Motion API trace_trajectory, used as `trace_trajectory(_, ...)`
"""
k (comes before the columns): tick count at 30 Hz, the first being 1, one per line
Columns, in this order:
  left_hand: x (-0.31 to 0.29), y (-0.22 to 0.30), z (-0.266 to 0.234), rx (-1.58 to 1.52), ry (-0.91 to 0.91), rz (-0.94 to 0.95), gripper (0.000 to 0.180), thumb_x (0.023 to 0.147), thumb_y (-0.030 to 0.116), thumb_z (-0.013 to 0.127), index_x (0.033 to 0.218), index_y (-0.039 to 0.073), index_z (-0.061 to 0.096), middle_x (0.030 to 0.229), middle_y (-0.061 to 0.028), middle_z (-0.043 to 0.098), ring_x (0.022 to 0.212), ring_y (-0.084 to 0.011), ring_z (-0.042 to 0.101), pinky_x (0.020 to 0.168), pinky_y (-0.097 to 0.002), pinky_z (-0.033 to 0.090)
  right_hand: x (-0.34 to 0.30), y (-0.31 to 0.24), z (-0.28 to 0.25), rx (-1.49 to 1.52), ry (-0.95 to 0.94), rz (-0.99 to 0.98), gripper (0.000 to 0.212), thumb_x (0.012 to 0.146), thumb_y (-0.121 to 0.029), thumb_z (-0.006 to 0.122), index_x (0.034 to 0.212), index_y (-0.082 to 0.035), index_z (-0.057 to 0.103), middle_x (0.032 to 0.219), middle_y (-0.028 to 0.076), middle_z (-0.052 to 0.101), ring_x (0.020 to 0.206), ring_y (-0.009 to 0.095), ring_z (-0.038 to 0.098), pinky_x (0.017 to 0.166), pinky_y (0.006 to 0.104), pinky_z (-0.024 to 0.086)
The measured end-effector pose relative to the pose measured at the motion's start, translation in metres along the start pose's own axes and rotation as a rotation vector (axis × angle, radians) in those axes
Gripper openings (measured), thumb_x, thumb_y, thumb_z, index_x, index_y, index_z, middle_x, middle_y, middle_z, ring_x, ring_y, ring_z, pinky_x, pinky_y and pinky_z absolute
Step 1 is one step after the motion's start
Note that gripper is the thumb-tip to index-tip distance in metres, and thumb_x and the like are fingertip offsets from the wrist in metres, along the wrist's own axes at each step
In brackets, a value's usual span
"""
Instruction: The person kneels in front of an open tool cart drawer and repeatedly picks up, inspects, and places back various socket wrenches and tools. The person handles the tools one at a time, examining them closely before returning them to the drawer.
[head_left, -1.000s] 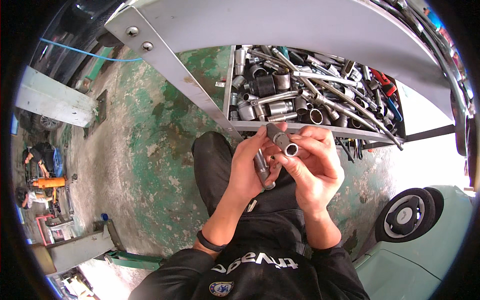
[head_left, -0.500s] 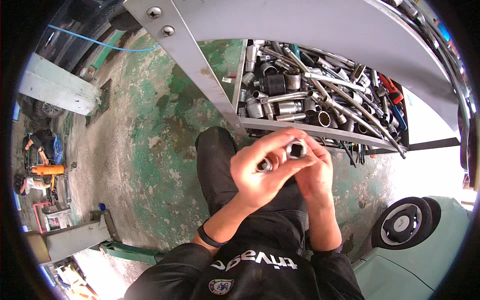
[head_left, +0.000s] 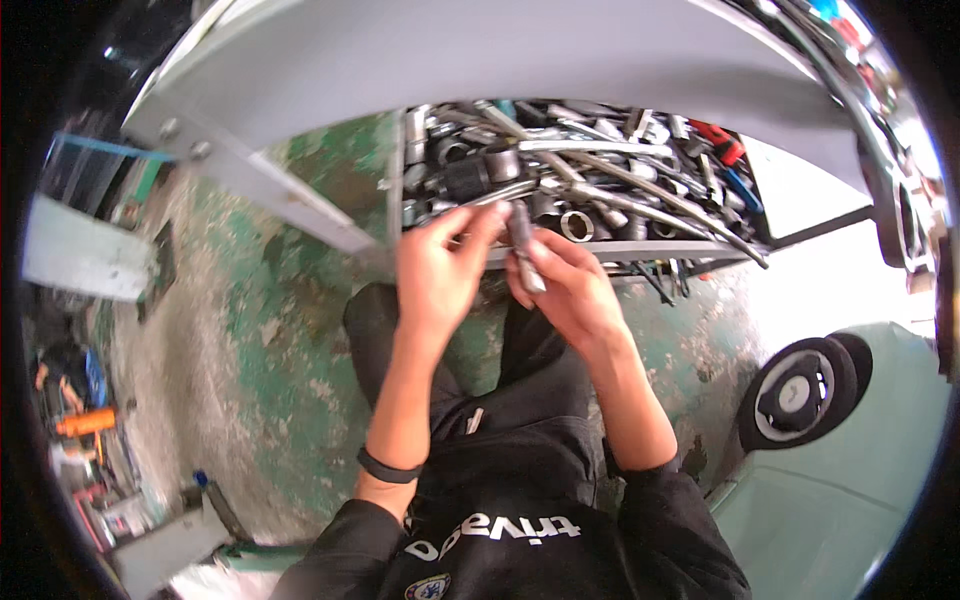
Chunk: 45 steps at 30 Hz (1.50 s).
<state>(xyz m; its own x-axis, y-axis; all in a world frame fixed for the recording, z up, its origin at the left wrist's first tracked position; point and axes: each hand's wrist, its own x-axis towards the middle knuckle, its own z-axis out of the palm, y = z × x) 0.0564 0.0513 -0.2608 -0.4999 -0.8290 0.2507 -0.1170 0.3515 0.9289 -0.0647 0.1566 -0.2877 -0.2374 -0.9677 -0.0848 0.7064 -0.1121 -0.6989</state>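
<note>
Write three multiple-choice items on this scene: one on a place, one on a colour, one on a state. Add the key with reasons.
1. Where is the drawer of sockets and wrenches?
A. ahead of the hands, pulled open
B. on the floor at the left
C. on the car wheel

2. What colour is the floor?
A. red
B. worn green
C. blue

3. What is the right hand doing?
A. hanging empty
B. resting on the wheel
C. gripping a metal tool

Key: 1 A, the drawer lies open just beyond both hands. 2 B, patchy green paint shows around the legs. 3 C, its fingers wrap the tool, and the left hand touches the tool's top.
</note>
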Motion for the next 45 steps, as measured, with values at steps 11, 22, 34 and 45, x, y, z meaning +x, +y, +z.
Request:
trace_trajectory(11, 0.029, -0.071, 0.035, 0.706, 0.2, 0.211, 0.011, 0.088, 0.021, 0.07, 0.089, 0.011, 0.074, 0.074, -0.0093, 0.071, 0.066, -0.0262, 0.069, 0.057, -0.0361, 0.053, 0.045, -0.061, -0.053, -1.308, 0.801, -0.472, 0.035, 0.081, -0.019, 0.072, 0.11, 0.001, 0.067, 0.108, 0.018, 0.068, 0.102, 0.032, 0.066, 0.089, 0.0419, 0.052)
trace_trajectory(22, 0.03, -0.088, 0.048, 0.759, 0.251, 0.539, 0.008, 0.085, 0.015, 0.072, 0.081, 0.01, 0.068, 0.061, -0.0057, 0.064, 0.051, -0.0245, 0.061, 0.046, -0.0358, 0.047, 0.016, -0.185, -0.252, -1.799, 1.184, -0.219, 0.037, 0.077, -0.03, 0.065, 0.102, -0.003, 0.071, 0.107, 0.016, 0.067, 0.111, 0.036, 0.057, 0.093, 0.0458, 0.05)
trace_trajectory(34, 0.028, -0.091, 0.046, 0.661, 0.242, 0.629, 0.012, 0.089, 0.015, 0.07, 0.084, 0.004, 0.07, 0.065, -0.0081, 0.067, 0.051, -0.0197, 0.06, 0.047, -0.0317, 0.044, 0.027, -0.192, -0.235, -1.707, 1.296, -0.037, 0.036, 0.073, -0.032, 0.071, 0.09, -0.001, 0.074, 0.096, 0.019, 0.07, 0.096, 0.033, 0.066, 0.083, 0.0418, 0.055)
trace_trajectory(45, 0.026, -0.091, 0.047, 0.783, 0.207, 0.446, 0.006, 0.082, 0.019, 0.072, 0.079, 0.014, 0.069, 0.059, -0.0079, 0.064, 0.051, -0.0256, 0.065, 0.047, -0.0374, 0.051, 0.028, -0.192, -0.261, -1.627, 1.086, -0.205, 0.037, 0.074, -0.036, 0.072, 0.092, -0.004, 0.073, 0.085, 0.019, 0.071, 0.077, 0.034, 0.069, 0.073, 0.0438, 0.055)
